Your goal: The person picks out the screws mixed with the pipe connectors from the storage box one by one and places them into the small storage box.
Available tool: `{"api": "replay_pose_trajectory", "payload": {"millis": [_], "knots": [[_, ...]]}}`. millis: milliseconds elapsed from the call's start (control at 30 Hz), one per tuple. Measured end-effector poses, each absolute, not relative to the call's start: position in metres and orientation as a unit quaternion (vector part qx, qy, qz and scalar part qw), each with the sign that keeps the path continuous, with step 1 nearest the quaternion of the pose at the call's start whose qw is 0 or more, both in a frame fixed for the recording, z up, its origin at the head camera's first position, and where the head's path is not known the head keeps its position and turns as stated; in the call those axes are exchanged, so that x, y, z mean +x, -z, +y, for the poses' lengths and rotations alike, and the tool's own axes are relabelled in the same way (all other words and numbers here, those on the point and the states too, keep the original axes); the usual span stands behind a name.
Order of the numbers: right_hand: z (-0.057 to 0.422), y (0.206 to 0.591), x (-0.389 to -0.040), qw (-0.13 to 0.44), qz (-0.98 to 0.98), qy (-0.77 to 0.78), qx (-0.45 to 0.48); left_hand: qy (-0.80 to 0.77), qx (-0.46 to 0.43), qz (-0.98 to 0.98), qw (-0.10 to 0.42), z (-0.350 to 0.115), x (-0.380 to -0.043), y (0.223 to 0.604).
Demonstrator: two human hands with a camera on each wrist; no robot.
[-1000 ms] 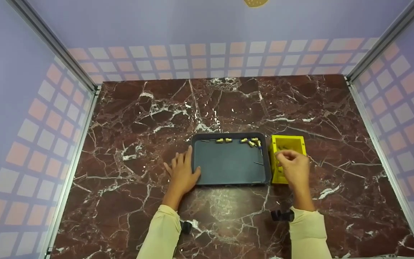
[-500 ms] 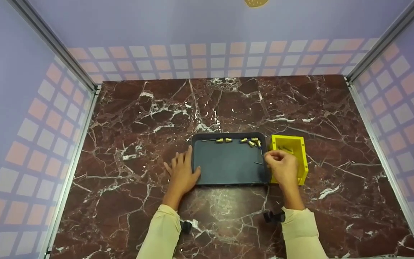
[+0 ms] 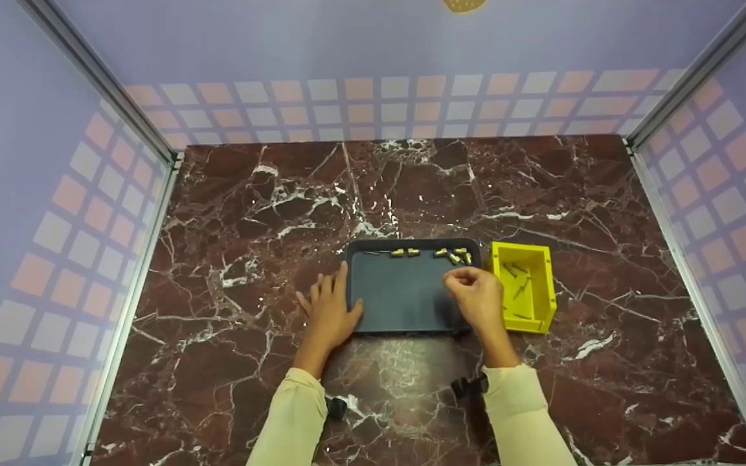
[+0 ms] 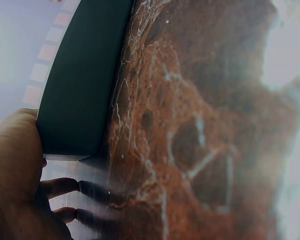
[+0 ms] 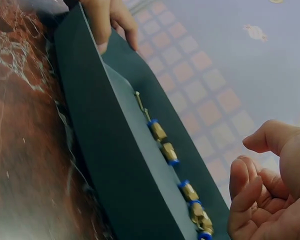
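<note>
My left hand [image 3: 331, 307] rests on the left rim of a dark grey tray [image 3: 399, 298], thumb at the near-left edge and other fingers spread outside. My right hand [image 3: 478, 298] hovers over the tray's right part. Its fingers are loosely curled, and the right wrist view shows a gap between thumb and fingers with nothing visible in it. Along the tray's far wall lie brass fittings with blue collars [image 5: 169, 152] and a thin screw [image 3: 372, 252]. A yellow bin [image 3: 552, 291] right of the tray contains several screws [image 3: 523, 287].
The tray and bin stand on a dark red marbled tabletop [image 3: 269, 246]. Purple panels with pink and white squares [image 3: 373, 107] enclose the back and both sides. Metal rails [image 3: 133, 310] run along the table's side edges.
My right hand has moved left from above the yellow bin to over the tray, uncovering the screws in the bin. My left hand stays in place on the tray.
</note>
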State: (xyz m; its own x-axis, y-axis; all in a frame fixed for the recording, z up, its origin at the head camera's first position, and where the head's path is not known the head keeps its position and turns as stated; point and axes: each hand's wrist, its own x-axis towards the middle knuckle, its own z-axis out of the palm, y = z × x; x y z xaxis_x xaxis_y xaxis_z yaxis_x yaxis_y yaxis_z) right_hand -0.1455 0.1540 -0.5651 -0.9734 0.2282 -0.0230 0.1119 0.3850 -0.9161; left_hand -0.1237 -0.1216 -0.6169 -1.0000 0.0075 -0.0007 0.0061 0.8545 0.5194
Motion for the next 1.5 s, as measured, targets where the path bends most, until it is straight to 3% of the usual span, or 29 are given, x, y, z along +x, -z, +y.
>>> {"api": "replay_pose_trajectory", "payload": {"millis": [733, 1500], "knots": [[0.103, 0.583, -0.183, 0.003, -0.837, -0.545, -0.051, -0.267, 0.004, 0.964, 0.001, -0.122, -0.124, 0.617], [0.069, 0.599, -0.213, 0.007, -0.873, -0.488, 0.020, -0.268, 0.002, 0.963, 0.000, -0.122, -0.124, 0.616]]}}
